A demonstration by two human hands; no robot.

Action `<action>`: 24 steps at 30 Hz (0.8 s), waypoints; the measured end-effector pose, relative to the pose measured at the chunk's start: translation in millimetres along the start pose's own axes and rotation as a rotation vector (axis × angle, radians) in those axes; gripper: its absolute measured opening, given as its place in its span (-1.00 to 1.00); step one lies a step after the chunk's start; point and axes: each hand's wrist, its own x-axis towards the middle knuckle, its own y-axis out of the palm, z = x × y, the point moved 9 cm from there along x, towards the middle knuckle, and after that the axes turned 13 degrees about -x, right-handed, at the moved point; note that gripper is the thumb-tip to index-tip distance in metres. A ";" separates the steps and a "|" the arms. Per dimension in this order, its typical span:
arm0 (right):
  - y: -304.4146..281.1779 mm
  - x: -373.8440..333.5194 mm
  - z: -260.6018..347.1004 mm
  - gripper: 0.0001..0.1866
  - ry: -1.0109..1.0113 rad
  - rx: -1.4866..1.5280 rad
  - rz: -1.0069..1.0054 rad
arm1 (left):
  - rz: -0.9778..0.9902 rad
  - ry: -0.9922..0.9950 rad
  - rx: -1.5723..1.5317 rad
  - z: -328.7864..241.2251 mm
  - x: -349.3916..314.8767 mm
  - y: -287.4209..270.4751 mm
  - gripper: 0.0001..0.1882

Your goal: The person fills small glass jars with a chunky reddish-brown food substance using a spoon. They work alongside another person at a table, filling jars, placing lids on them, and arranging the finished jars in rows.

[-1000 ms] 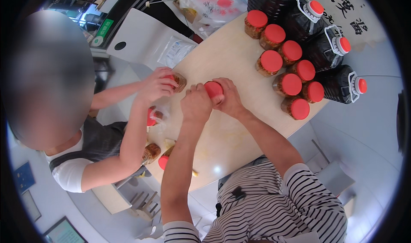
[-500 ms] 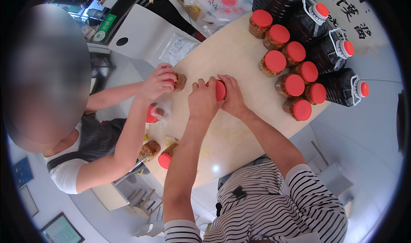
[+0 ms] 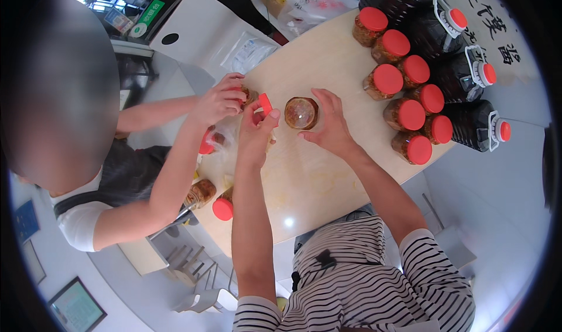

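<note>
Two hands at one open jar, centre of frame.
Left hand (image 3: 256,134) pinching red lid (image 3: 265,104) edge-on between fingers; right hand (image 3: 329,127) with fingers spread loosely beside open jar (image 3: 301,112), upright on table (image 3: 304,174). Best done by steadying jar near base and keeping lid level, clear of co-worker's hand (image 3: 221,101) at left.
</note>
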 end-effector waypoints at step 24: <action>-24.4 35.0 29.7 -0.30 -0.093 0.087 0.189 | 0.195 -0.058 -0.630 71.6 -32.3 -18.4 -0.34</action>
